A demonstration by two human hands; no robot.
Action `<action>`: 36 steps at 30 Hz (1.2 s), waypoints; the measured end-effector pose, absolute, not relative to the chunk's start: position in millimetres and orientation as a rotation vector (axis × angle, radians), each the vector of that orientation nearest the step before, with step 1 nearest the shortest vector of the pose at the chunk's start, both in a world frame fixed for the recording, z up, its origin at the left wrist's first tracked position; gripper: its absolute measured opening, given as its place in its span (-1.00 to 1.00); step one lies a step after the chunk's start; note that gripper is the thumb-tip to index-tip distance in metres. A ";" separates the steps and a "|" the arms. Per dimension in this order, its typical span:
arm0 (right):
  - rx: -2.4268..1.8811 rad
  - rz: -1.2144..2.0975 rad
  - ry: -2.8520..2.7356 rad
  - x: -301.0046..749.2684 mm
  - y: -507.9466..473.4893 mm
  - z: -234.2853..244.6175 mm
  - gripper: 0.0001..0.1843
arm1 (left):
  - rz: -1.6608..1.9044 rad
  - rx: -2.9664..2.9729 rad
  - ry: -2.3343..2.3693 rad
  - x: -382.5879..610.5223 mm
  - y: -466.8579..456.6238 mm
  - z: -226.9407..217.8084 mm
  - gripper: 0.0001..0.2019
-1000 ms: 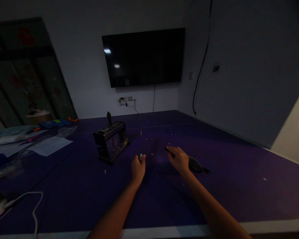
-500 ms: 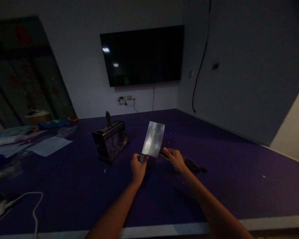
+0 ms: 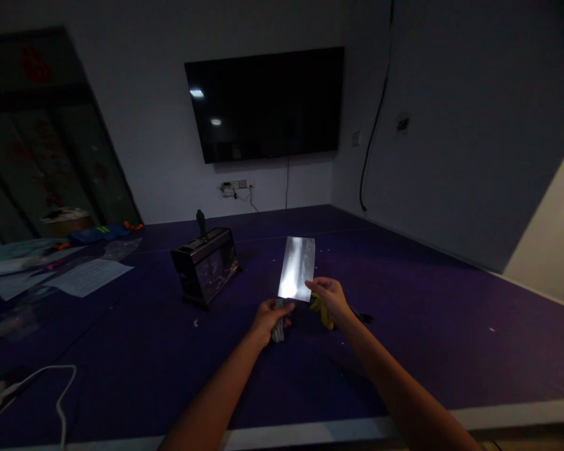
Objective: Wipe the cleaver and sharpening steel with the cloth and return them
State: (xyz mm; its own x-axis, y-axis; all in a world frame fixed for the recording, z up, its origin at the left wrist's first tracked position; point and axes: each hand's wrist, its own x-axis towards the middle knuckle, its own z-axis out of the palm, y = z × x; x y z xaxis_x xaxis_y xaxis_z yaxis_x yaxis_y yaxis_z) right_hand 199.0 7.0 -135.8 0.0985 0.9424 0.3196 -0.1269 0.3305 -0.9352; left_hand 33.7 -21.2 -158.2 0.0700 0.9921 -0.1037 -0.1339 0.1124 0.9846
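Note:
My left hand (image 3: 269, 316) is wrapped round the handle of a cleaver (image 3: 297, 268), whose broad silver blade stands nearly upright and catches the light above the purple table (image 3: 136, 369). My right hand (image 3: 329, 298) is closed on a yellow and black tool (image 3: 323, 312), held right beside the blade's lower edge. What exactly that tool is stays unclear in the dim light.
A dark knife block (image 3: 205, 265) with one handle sticking up stands left of the hands. Papers (image 3: 88, 276) and assorted items lie far left. A white cable (image 3: 51, 388) loops at the near left edge. A black screen (image 3: 266, 103) hangs on the wall.
The cleaver, lying flat and barely visible a second ago, has been raised upright by my left hand. My right hand lifted the yellow-black tool off the table toward the blade.

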 end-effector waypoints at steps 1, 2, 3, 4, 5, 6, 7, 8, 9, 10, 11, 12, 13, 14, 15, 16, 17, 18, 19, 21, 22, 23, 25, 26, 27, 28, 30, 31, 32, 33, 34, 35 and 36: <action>-0.884 0.996 -1.175 199.5 7.4 -136.4 -0.60 | 1.081 1.065 1.065 33.7 -21.7 -157.3 -0.53; -0.874 1.014 -1.164 199.8 7.6 -136.8 -0.60 | 1.024 1.072 1.029 34.0 -22.5 -156.8 -0.53; -0.869 1.022 -1.159 200.0 7.6 -137.2 -0.61 | 0.984 1.075 1.003 34.6 -23.4 -156.6 -0.52; -0.868 1.019 -1.161 200.0 7.6 -137.4 -0.61 | 0.966 1.071 0.987 35.5 -24.5 -157.0 -0.52; -0.869 1.008 -1.169 200.0 7.7 -137.7 -0.61 | 0.970 1.062 0.983 36.7 -25.5 -157.8 -0.52; -0.872 0.989 -1.185 199.9 8.0 -138.0 -0.60 | 0.989 1.047 0.986 38.1 -26.5 -159.1 -0.53; -0.876 0.963 -1.209 199.8 8.4 -138.3 -0.60 | 1.014 1.030 0.993 39.6 -27.3 -160.7 -0.54; -0.881 0.932 -1.232 199.8 9.1 -138.7 -0.60 | 1.040 1.012 1.003 41.1 -27.9 -162.4 -0.55; -0.892 0.896 -1.250 199.9 9.9 -139.2 -0.60 | 1.064 0.996 1.016 42.2 -28.0 -164.2 -0.55; -0.908 0.858 -1.261 200.2 10.8 -139.7 -0.60 | 1.084 0.986 1.029 42.9 -27.7 -165.8 -0.56; -0.930 0.816 -1.263 200.9 11.7 -140.0 -0.60 | 1.102 0.982 1.039 43.2 -27.0 -167.4 -0.57; -0.954 0.769 -1.256 201.9 12.4 -140.3 -0.59 | 1.119 0.982 1.047 42.8 -25.8 -168.7 -0.57; -0.976 0.714 -1.241 203.3 13.0 -140.3 -0.59 | 1.135 0.985 1.053 42.0 -24.3 -169.8 -0.57; -0.992 0.651 -1.226 204.8 13.3 -140.1 -0.60 | 1.144 0.987 1.058 40.8 -22.6 -170.8 -0.57; -0.999 0.580 -1.217 206.6 13.4 -139.8 -0.60 | 1.147 0.989 1.062 39.3 -20.7 -171.6 -0.57; -0.998 0.499 -1.216 208.3 13.3 -139.4 -0.61 | 1.143 0.991 1.065 37.7 -19.0 -172.3 -0.57; -0.988 0.405 -1.231 209.9 13.2 -139.0 -0.60 | 1.138 0.991 1.070 36.3 -17.4 -172.9 -0.57; -0.968 0.299 -1.267 211.3 13.1 -138.6 -0.59 | 1.132 0.991 1.073 35.1 -16.1 -173.5 -0.57; -0.942 0.188 -1.325 212.3 13.2 -138.5 -0.59 | 1.127 0.992 1.071 34.3 -15.3 -174.1 -0.57; -0.875 -0.026 -1.481 213.3 14.1 -139.3 -0.62 | 1.119 1.003 1.057 33.8 -14.7 -175.4 -0.58; -0.840 -0.112 -1.568 213.4 14.9 -140.2 -0.66 | 1.116 1.013 1.049 33.9 -14.9 -176.1 -0.58; -0.809 -0.178 -1.652 213.3 15.8 -141.5 -0.67 | 1.113 1.028 1.043 34.3 -15.3 -176.7 -0.58; -0.772 -0.254 -1.794 212.9 17.9 -144.5 -0.61 | 1.107 1.059 1.044 35.2 -16.2 -177.9 -0.58; -0.765 -0.271 -1.843 212.8 18.8 -146.1 -0.56 | 1.105 1.070 1.051 35.6 -16.5 -178.3 -0.58; -0.765 -0.277 -1.878 212.6 19.6 -147.5 -0.53 | 1.104 1.077 1.059 35.9 -16.6 -178.6 -0.58; -0.769 -0.279 -1.900 212.5 20.1 -148.7 -0.50 | 1.104 1.079 1.067 36.2 -16.7 -178.8 -0.58; -0.777 -0.274 -1.912 211.9 20.5 -150.1 -0.48 | 1.107 1.072 1.079 36.4 -16.7 -178.8 -0.58; -0.776 -0.272 -1.911 211.4 20.5 -150.3 -0.48 | 1.111 1.065 1.087 36.4 -16.7 -178.6 -0.58; -0.773 -0.270 -1.908 210.8 20.3 -150.4 -0.48 | 1.115 1.058 1.095 36.4 -16.7 -178.4 -0.58; -0.769 -0.267 -1.904 210.0 20.1 -150.4 -0.48 | 1.120 1.049 1.103 36.4 -16.8 -178.2 -0.58; -0.764 -0.261 -1.902 209.1 19.8 -150.4 -0.49 | 1.127 1.040 1.108 36.4 -17.0 -177.8 -0.59; -0.759 -0.251 -1.902 208.2 19.5 -150.6 -0.49 | 1.137 1.029 1.107 36.5 -17.2 -177.4 -0.59; -0.752 -0.239 -1.905 207.1 19.2 -150.9 -0.49 | 1.147 1.017 1.102 36.5 -17.3 -176.9 -0.60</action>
State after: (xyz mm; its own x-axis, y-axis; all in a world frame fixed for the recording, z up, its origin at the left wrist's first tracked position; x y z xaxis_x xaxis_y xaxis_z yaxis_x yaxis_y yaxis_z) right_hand 207.1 19.2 -150.9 -0.2760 0.3940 0.8767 0.5980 0.7845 -0.1643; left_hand 36.5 -17.3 -176.9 0.0685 0.9898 -0.1250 -0.1643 0.1348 0.9772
